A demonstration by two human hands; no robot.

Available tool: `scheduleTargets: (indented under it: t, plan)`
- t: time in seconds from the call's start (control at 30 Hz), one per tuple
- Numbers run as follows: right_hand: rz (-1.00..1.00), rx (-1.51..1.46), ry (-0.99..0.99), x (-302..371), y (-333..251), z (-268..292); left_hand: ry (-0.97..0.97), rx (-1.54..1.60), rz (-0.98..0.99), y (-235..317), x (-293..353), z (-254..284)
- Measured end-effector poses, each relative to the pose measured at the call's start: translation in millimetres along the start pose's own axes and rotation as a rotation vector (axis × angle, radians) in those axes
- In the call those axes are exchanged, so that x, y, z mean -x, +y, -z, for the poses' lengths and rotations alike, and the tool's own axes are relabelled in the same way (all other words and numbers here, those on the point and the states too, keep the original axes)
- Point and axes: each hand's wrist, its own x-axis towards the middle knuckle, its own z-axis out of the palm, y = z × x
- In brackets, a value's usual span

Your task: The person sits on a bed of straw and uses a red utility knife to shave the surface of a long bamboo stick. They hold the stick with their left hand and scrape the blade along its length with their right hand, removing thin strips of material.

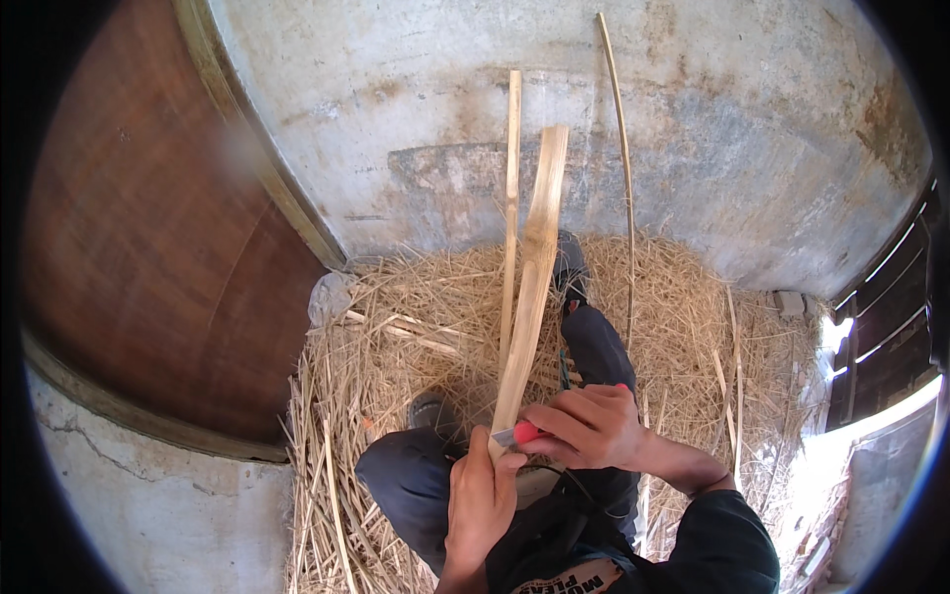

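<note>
A wide split length of bamboo (538, 247) slants away from me, its far end in front of the wall. My left hand (480, 500) is closed round its near end, thumb and fingers pinching it. In my right hand (594, 428) is a knife (524, 433) with a red handle, fingers wrapped round it. The short metal blade points left and touches, or lies very close to, the bamboo just beside my left fingers. Most of the handle is hidden under my right fingers.
One thin bamboo strip (513, 188) stands left of the split bamboo, and another thin strip (619, 109) rises farther right. Shavings (683, 297) cover the ground around my legs. A concrete wall (732, 139) stands ahead; a brown door panel (168, 238) is at left.
</note>
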Motion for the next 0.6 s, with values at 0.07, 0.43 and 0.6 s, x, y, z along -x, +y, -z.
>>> scheduleTargets:
  t: [0.07,0.43,0.6]
  plan:
    - [-0.001,0.022,-0.007,-0.6,-2.9,-0.2,0.021,-0.028,-0.029,-1.0,0.6,-0.3]
    - [-0.076,0.054,0.021,-13.7,7.0,4.6,0.012,-0.093,0.099,-2.1,2.8,0.1]
    - [-0.089,0.080,0.077,-22.3,28.6,6.7,-0.025,-0.102,0.164,-2.8,7.5,2.4]
